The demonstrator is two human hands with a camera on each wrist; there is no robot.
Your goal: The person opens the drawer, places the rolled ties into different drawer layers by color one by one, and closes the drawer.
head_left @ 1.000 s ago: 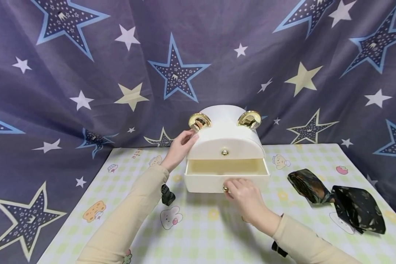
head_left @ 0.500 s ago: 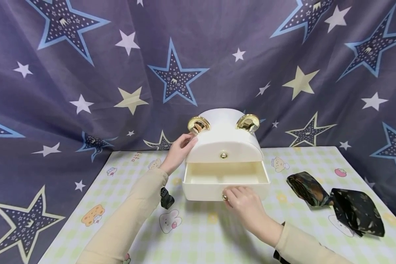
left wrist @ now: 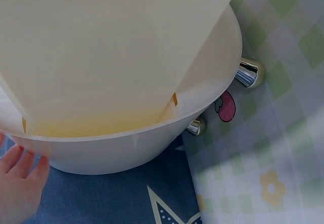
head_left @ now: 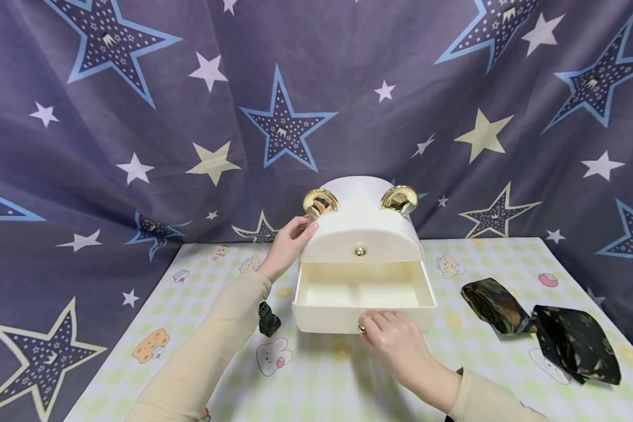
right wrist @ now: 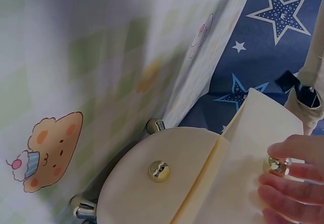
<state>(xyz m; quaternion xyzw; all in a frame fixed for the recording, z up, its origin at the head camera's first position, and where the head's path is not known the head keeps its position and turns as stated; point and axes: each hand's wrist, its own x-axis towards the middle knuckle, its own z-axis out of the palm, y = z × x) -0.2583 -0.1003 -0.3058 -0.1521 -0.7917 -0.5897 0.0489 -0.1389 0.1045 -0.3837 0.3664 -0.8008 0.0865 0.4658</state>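
A white rounded storage box [head_left: 361, 214] with two gold ear-like discs [head_left: 401, 200] stands on the table. Its lower drawer [head_left: 324, 319] is pulled out, and the inside that shows is bare. My right hand [head_left: 398, 349] pinches the drawer's gold knob [right wrist: 276, 166] at the front. With its fingers laid along the box's left side, just below the left gold disc [head_left: 320, 202], my left hand [head_left: 290, 246] steadies the box. A second gold knob [head_left: 360, 251] sits on the shut upper front. In the left wrist view, the left fingers [left wrist: 23, 163] touch the box's edge.
Two dark patterned folded cloth-like pieces [head_left: 498, 306] [head_left: 577, 343] lie on the table to the right. A checked cloth with cartoon prints [head_left: 232, 375] covers the table. Behind it hangs a purple star-patterned curtain [head_left: 348, 140].
My right hand has drawn the lower drawer farther out toward me, so more of its inside shows. My left hand stays at the box's side.
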